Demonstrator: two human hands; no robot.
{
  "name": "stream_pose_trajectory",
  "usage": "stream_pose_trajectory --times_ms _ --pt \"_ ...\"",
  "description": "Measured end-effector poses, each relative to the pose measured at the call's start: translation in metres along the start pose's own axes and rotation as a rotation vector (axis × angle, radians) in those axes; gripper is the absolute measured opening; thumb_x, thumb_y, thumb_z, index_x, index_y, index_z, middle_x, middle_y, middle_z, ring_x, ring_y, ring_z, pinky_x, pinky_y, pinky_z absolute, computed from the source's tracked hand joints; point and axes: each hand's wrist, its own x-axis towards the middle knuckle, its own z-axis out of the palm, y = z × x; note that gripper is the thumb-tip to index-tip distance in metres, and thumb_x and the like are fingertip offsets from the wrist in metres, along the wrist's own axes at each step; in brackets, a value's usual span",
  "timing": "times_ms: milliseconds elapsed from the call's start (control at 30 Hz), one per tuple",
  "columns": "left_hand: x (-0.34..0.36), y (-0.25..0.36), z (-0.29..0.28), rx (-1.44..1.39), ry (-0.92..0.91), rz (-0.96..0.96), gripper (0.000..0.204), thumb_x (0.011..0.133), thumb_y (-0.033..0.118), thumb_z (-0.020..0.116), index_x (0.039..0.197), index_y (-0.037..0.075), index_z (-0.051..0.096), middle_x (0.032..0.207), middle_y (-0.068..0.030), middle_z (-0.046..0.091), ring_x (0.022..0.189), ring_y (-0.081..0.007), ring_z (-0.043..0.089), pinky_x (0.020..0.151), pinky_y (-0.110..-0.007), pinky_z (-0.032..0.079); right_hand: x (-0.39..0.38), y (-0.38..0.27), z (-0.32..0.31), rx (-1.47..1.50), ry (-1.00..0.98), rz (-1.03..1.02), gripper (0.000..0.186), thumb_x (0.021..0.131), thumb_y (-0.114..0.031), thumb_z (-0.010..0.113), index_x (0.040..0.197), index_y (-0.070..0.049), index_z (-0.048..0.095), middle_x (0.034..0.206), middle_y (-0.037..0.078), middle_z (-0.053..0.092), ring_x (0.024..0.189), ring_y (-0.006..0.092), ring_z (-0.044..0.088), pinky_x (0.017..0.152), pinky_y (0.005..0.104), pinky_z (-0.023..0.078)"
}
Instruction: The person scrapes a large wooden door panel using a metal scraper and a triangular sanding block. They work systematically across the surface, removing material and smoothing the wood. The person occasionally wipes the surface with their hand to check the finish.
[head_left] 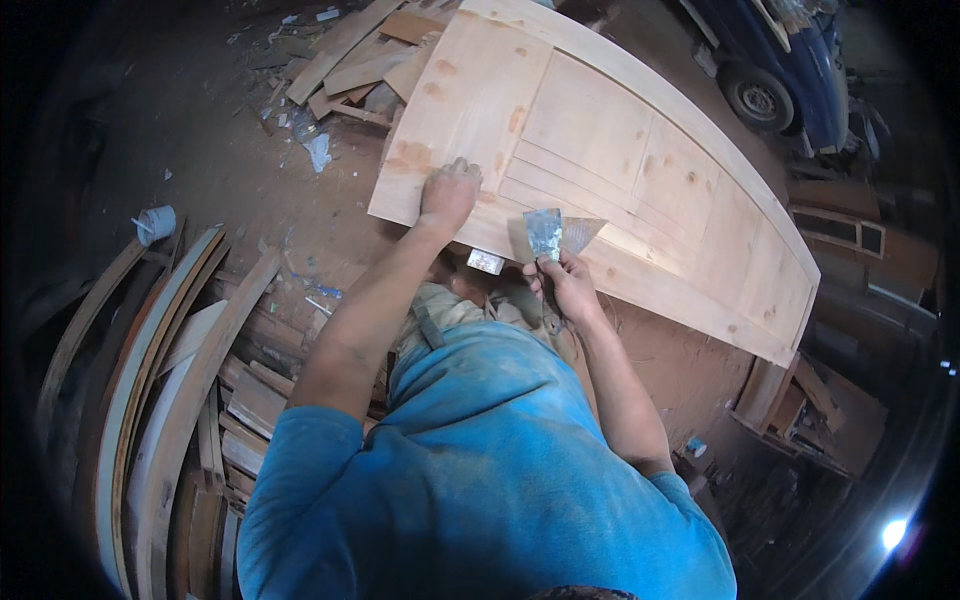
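Note:
A large pale wooden door panel (pixel 690 215) with a curved far edge and recessed sections lies in front of me. Brown filler-like patches mark its surface. My left hand (pixel 452 192) rests on its left part with the fingers curled; whatever may be under them is hidden. At the near edge, my right hand (pixel 568 285) is closed on a putty knife, whose broad, smeared blade (pixel 542 232) points away from me. Beside the blade a thin tan triangular piece (pixel 583 233) sticks out; I cannot tell whether it is held too.
Curved wooden boards (pixel 190 400) stand at the left, near a white tub (pixel 155 225). Scrap wood (pixel 360 65) lies beyond the panel. A blue vehicle (pixel 800 70) stands far right, with wooden pieces (pixel 815 400) below it. A small shiny packet (pixel 486 262) sits by the panel's near edge.

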Motion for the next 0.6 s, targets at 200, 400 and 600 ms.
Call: stream_pose_trajectory --times_ms 200,400,600 --pt "0.005 0.003 0.0 -0.198 0.048 -0.121 0.027 0.106 0.027 0.055 0.109 0.003 0.068 0.106 -0.0136 0.07 0.097 -0.032 0.071 0.085 -0.045 0.058 -0.004 -0.011 -0.009 0.037 -0.034 0.022 0.017 0.109 -0.015 0.055 0.117 -0.002 0.064 0.096 0.006 0.073 0.073 0.0123 0.065 0.067 0.0274 0.054" --pt "-0.041 0.026 -0.047 -1.292 -0.025 -0.629 0.028 0.11 0.029 0.056 0.106 0.004 0.067 0.09 -0.0043 0.063 0.072 -0.0145 0.061 0.074 -0.032 0.056 0.007 -0.04 -0.004 0.052 -0.162 -0.004 0.019 0.11 -0.017 0.055 0.117 -0.002 0.064 0.095 0.007 0.072 0.072 0.0127 0.065 0.067 0.028 0.054" --pt "-0.079 0.019 -0.085 -1.691 0.04 -0.641 0.019 0.108 0.018 0.06 0.117 0.001 0.063 0.093 -0.0037 0.064 0.072 -0.0098 0.059 0.078 -0.031 0.057 0.016 -0.064 0.034 -0.023 -0.305 -0.009 0.021 0.111 -0.019 0.054 0.118 -0.002 0.063 0.096 0.008 0.072 0.074 0.0134 0.066 0.068 0.0285 0.054"
